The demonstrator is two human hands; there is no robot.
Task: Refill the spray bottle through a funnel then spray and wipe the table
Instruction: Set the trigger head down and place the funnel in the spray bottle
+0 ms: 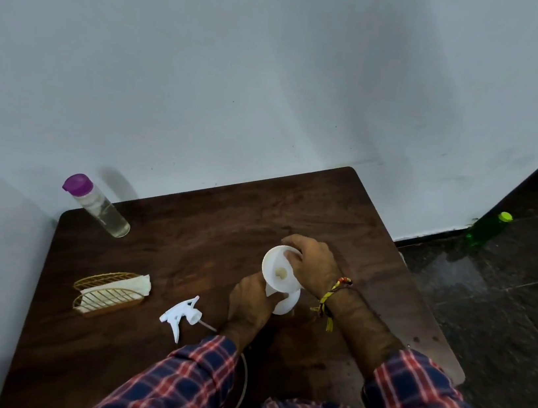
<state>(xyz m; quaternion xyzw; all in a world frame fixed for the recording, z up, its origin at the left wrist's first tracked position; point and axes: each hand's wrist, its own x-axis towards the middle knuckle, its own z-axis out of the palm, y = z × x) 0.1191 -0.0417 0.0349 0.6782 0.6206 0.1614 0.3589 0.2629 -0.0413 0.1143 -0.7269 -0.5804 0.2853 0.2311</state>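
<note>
A white funnel [277, 269] sits mouth-up on the white spray bottle [288, 305], which stands on the dark wooden table [185, 251]. My right hand [312, 265] grips the funnel's rim from the right. My left hand [250, 305] wraps around the bottle just below the funnel. The white trigger spray head [180, 316] lies unscrewed on the table to the left of my left hand, its tube pointing right. A clear bottle with a purple cap [96, 205], holding clear liquid, stands at the table's far left corner.
A gold wire holder with white napkins [109, 294] sits at the table's left. The table is pushed against pale walls at back and left. On the dark floor at right stands a green bottle [487, 229] by the wall.
</note>
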